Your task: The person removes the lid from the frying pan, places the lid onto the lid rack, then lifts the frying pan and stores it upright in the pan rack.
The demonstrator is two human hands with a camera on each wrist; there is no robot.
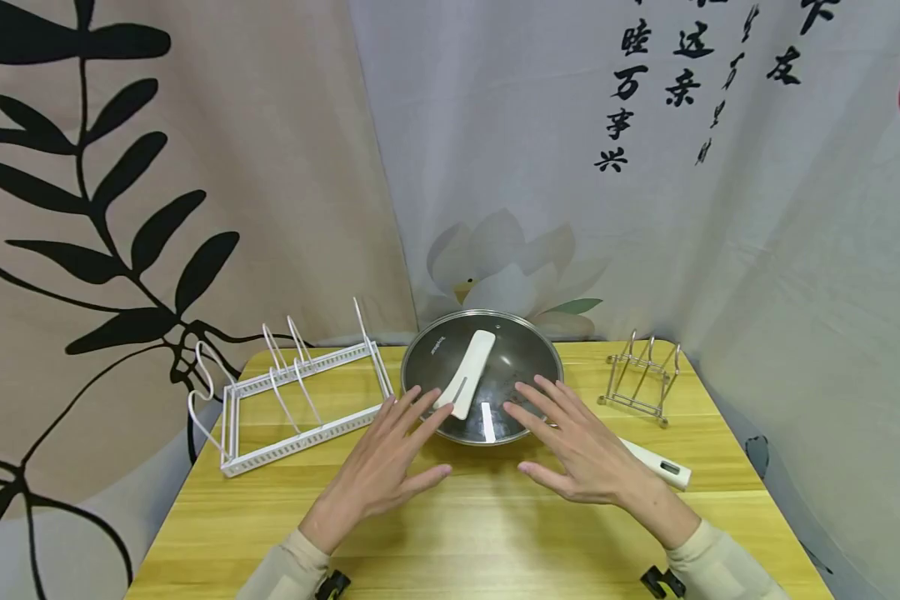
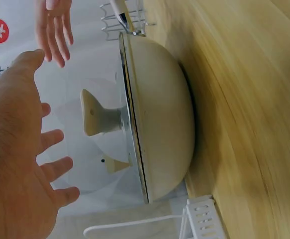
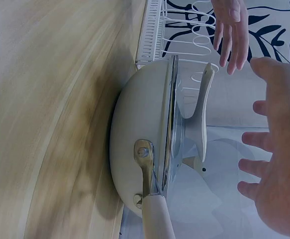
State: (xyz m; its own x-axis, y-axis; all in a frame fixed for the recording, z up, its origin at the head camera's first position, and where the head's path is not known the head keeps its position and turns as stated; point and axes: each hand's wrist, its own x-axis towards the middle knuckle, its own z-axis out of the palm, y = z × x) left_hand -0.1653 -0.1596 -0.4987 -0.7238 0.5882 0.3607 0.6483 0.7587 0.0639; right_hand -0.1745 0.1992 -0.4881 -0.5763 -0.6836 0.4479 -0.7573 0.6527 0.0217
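A cream wok (image 2: 167,114) stands on the wooden table, covered by a glass lid (image 1: 521,367) with a metal rim. The lid's white handle (image 1: 467,375) rises from its middle and slants across it. My left hand (image 1: 390,454) hovers at the near left of the lid, fingers spread and holding nothing. Opposite it, my right hand (image 1: 581,446) is held over the near right side, its fingers likewise spread and bare. Both wrist views show a gap between the hands and the lid handle. The wok's long white handle (image 1: 656,463) points toward the near right, partly hidden behind my right forearm.
Left of the wok lies a white rack (image 1: 300,443) with upright wire dividers, its near right corner close to my left fingers. A small metal wire rack (image 1: 637,383) stands at the back right of the table (image 1: 480,542). Printed curtains (image 1: 495,150) hang behind.
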